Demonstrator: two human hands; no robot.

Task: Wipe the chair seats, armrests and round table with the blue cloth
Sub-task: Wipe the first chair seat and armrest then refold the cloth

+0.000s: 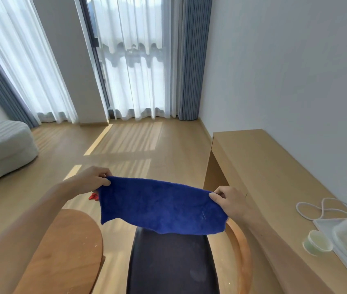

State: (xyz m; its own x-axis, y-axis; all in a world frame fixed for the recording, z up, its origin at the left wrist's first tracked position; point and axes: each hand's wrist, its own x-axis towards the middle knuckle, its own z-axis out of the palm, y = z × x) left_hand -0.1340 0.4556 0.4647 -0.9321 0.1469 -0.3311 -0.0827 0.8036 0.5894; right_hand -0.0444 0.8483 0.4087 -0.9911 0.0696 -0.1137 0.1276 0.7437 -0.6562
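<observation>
Blue cloth (159, 205) stretched between left hand (93, 180) and right hand (229, 201).

You are facing sheer white curtains (134, 66) with blue-grey drapes (191, 60) beside them, and sunlight is streaking across the wooden floor (138, 143). A plain white wall (295, 66) is running along your right above a long wooden side table (263, 166); a white bed (0, 143) is sitting at your left.

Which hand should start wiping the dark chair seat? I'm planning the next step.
Probably the right hand. Both hands pinch the blue cloth spread above the chair seat, but the right lies nearer the seat and wooden armrest; the left hand hangs toward the round table.
</observation>
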